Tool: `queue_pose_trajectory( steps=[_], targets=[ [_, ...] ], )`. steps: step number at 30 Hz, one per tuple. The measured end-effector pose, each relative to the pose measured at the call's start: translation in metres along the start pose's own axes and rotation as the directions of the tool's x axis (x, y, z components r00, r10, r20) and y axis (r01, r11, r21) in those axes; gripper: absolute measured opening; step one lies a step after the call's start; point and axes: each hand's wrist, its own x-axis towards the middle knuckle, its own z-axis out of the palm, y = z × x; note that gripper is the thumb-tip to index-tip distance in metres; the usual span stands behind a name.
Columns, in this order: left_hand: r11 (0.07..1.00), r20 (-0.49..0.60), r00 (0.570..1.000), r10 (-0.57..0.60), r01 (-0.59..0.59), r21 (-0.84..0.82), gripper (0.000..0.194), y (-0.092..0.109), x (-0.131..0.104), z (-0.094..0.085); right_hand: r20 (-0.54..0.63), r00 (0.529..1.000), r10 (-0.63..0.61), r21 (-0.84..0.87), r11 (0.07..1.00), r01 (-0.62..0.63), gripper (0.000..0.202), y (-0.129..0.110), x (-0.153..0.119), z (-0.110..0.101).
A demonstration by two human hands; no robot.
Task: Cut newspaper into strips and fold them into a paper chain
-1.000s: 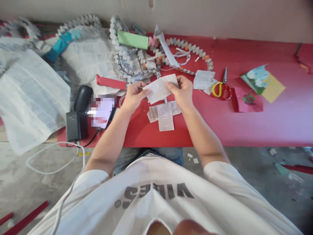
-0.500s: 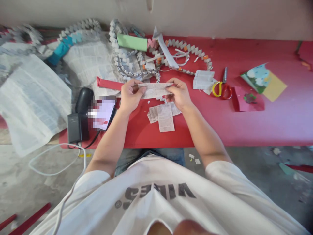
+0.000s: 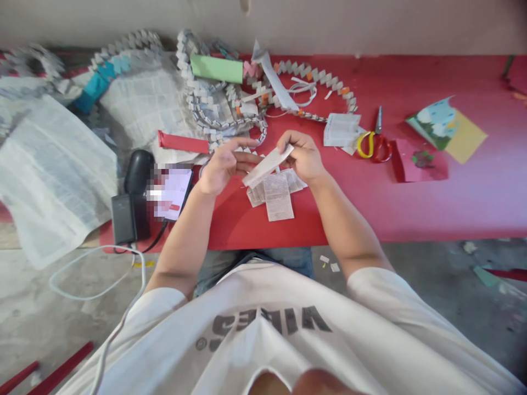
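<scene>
My right hand (image 3: pixel 302 156) pinches one end of a folded newspaper strip (image 3: pixel 268 166), which slants down to the left. Close to the strip's other end, my left hand (image 3: pixel 226 164) has its fingers stretched out and apart, with nothing in them. Beneath the strip, several cut newspaper pieces (image 3: pixel 280 198) lie overlapping on the red tabletop (image 3: pixel 247 230). Beyond my hands runs a chain of folded paper links (image 3: pixel 206 118), mostly white and grey with some orange ones. A red folded strip (image 3: pixel 183 142) lies just past my left hand.
At the left are a phone (image 3: pixel 175 197), a black power bank (image 3: pixel 123 219) with a white cable (image 3: pixel 144 269), and newspaper sheets (image 3: pixel 53 175). Scissors (image 3: pixel 375 144) with yellow and red handles lie at the right, beside a pink paper (image 3: pixel 401 164) and a colourful card (image 3: pixel 438 126).
The left hand has let go of the newspaper strip and opened. The strip, now held only by the right hand, has gone from level to slanted.
</scene>
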Motion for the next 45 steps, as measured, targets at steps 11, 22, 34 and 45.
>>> queue_pose_trajectory(
  steps=[11,22,34,45],
  targets=[
    [0.932,0.088,0.934,-0.347,0.354,-0.081,0.062,-0.006,-0.004,0.034,0.312,0.949,-0.048,-0.375,0.911,0.169,0.019,-0.011,-0.009,0.004],
    [0.945,0.02,0.944,-0.328,0.328,0.02,0.041,-0.002,-0.001,0.035,0.015,0.999,0.047,-0.251,0.967,-0.041,0.054,-0.006,-0.005,0.006],
    [0.957,0.112,0.952,-0.287,0.278,0.088,0.057,-0.006,-0.003,0.033,0.011,1.0,-0.02,-0.362,0.932,0.022,0.012,-0.011,-0.007,0.007],
    [0.536,-0.19,0.975,0.117,0.099,0.838,0.048,-0.021,-0.001,0.038,-0.108,0.99,-0.088,-0.46,0.887,0.029,0.014,-0.001,-0.002,0.0]
  ],
)
